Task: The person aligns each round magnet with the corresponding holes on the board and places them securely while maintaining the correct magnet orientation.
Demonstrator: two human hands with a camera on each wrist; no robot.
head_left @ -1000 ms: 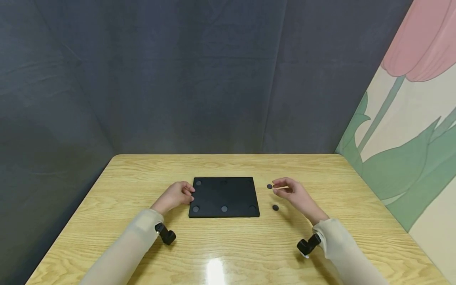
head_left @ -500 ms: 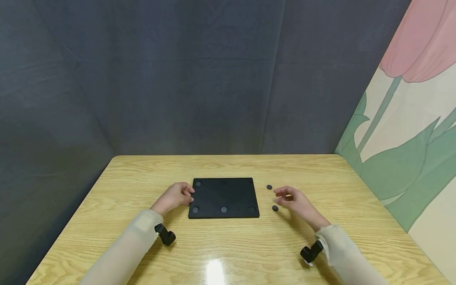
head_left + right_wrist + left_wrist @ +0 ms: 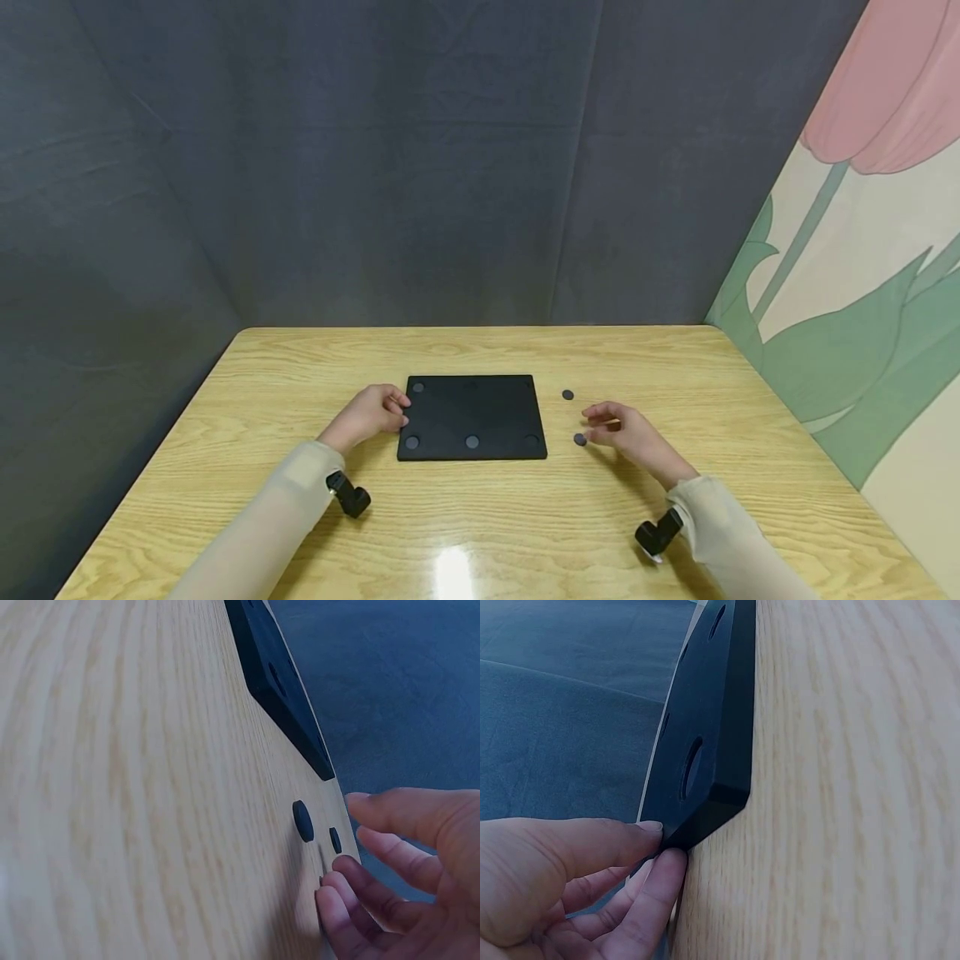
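Observation:
A flat black board (image 3: 480,412) with round recesses lies mid-table. Grey discs show in two far-left and near-left recesses and the near-middle recess (image 3: 472,442). My left hand (image 3: 375,408) pinches the board's left edge between thumb and fingertips, as the left wrist view shows. To the right of the board lie two loose dark discs, a far one (image 3: 567,395) and a near one (image 3: 580,439). My right hand (image 3: 630,435) hovers beside the near disc (image 3: 303,820), fingers loosely bent and apart. In the right wrist view nothing is between its fingertips.
The board and discs lie on a light wood-grain table (image 3: 525,517). A dark cloth (image 3: 412,167) hangs behind and to the left. At the right stands a wall panel (image 3: 862,333) with a painted tulip. Each wrist carries a small black camera (image 3: 658,533).
My right hand has moved from beside the far disc toward me, to the near disc. My left hand, the board and both loose discs have stayed in place.

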